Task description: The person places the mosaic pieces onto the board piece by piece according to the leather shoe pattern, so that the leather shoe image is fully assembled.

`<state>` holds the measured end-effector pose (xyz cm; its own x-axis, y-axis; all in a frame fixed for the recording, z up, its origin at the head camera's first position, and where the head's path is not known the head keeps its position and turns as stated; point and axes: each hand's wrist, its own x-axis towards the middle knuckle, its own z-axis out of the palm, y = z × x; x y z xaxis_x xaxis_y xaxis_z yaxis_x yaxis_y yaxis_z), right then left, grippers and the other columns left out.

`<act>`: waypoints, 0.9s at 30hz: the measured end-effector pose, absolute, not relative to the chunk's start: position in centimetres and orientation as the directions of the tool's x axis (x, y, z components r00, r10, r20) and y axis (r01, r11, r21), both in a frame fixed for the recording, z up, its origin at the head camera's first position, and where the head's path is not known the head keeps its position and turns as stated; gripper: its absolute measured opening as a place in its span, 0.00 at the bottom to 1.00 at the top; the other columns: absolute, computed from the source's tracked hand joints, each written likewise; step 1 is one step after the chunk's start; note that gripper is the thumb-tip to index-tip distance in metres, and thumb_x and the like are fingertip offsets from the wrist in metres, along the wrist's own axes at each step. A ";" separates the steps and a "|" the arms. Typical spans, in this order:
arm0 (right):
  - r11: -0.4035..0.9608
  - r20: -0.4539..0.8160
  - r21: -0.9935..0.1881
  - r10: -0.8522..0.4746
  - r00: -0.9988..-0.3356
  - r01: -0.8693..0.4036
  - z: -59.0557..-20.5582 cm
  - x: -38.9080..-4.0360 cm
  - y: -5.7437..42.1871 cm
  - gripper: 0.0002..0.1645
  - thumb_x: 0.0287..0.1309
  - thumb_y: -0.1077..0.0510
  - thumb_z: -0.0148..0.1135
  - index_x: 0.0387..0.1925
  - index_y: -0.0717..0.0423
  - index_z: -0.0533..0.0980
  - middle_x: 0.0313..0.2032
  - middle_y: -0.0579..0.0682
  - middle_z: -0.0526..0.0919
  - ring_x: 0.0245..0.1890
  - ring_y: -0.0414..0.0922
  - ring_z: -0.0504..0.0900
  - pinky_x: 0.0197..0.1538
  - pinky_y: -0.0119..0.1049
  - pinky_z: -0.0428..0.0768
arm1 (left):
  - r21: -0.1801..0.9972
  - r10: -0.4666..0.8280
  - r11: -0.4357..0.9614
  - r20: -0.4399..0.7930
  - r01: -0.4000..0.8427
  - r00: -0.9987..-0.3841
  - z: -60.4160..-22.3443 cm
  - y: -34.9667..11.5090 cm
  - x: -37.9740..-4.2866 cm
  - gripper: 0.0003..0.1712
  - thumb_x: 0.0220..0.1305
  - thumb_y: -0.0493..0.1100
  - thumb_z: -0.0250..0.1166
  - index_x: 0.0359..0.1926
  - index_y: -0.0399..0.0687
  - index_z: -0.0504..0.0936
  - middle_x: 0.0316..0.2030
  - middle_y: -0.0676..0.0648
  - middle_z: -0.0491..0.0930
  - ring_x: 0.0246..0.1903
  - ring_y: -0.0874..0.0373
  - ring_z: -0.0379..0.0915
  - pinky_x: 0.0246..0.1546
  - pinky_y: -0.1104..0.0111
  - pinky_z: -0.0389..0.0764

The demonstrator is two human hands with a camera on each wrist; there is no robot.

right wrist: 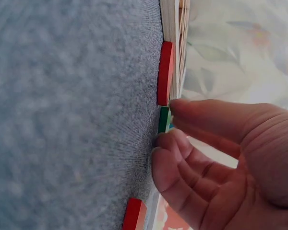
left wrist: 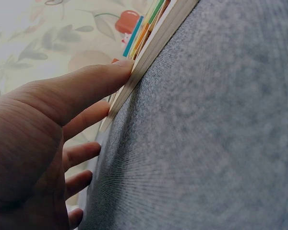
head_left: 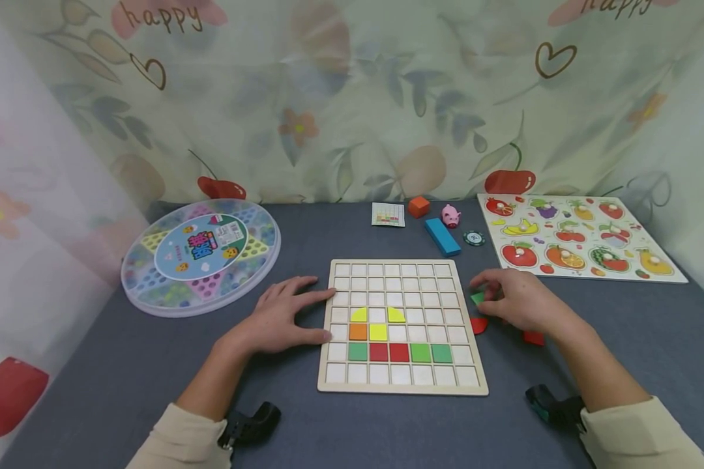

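Note:
A wooden grid board (head_left: 405,393) lies flat on the table with yellow, orange, red and green tiles in some of its cells. My left hand (head_left: 278,316) is spread at its left side, thumb and index fingertips on the edge; the left wrist view shows the thumb against the wooden side. To the right of the board, my right hand (head_left: 522,299) pinches a small green tile (right wrist: 164,120) between thumb and fingers, low at the tabletop. Close by lie a red tile (head_left: 478,325) beside the board edge and another red tile (head_left: 534,338) partly under the hand.
Behind the board are a pattern card (head_left: 388,214), an orange block (head_left: 419,206), a blue block (head_left: 442,237), a pink pig figure (head_left: 450,215) and a round chip (head_left: 474,238). A fruit puzzle board (head_left: 586,238) lies back right, a round game box (head_left: 201,257) left.

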<state>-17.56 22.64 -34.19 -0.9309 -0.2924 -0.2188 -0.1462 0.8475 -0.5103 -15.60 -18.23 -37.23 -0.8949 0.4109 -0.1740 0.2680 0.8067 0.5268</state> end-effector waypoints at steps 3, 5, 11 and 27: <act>0.863 -0.206 -0.478 -0.290 -0.934 -0.163 -34.4 -17.7 22.7 0.22 0.63 0.58 0.70 0.56 0.64 0.80 0.34 0.52 0.79 0.28 0.44 0.75 0.32 0.38 0.75 | 0.527 0.413 0.805 -0.170 0.271 -0.895 -37.2 -18.2 -15.6 0.45 0.61 0.66 0.71 0.77 0.68 0.68 0.80 0.45 0.54 0.79 0.37 0.42 0.74 0.33 0.44; 0.871 -0.196 -0.459 -0.290 -0.937 -0.174 -34.5 -17.7 22.8 0.20 0.62 0.58 0.71 0.54 0.64 0.81 0.34 0.52 0.79 0.31 0.45 0.75 0.32 0.38 0.74 | 0.527 0.414 0.805 -0.169 0.273 -0.895 -37.2 -18.2 -15.6 0.45 0.61 0.67 0.71 0.77 0.68 0.68 0.80 0.45 0.54 0.79 0.37 0.42 0.74 0.33 0.44; 0.886 -0.159 -0.420 -0.286 -0.945 -0.197 -34.5 -17.9 22.9 0.17 0.59 0.57 0.74 0.46 0.60 0.81 0.38 0.56 0.80 0.39 0.50 0.75 0.39 0.43 0.78 | 0.527 0.411 0.806 -0.174 0.267 -0.895 -37.2 -18.2 -15.6 0.45 0.61 0.67 0.70 0.77 0.68 0.68 0.80 0.45 0.54 0.79 0.37 0.43 0.73 0.32 0.46; 0.811 -0.085 -0.555 -0.278 -0.957 -0.186 -34.3 -17.5 22.5 0.11 0.60 0.56 0.74 0.43 0.55 0.82 0.35 0.50 0.82 0.34 0.46 0.76 0.34 0.38 0.78 | 0.527 0.408 0.808 -0.180 0.263 -0.895 -37.1 -18.2 -15.6 0.45 0.61 0.66 0.71 0.77 0.68 0.68 0.80 0.44 0.54 0.79 0.36 0.42 0.75 0.33 0.43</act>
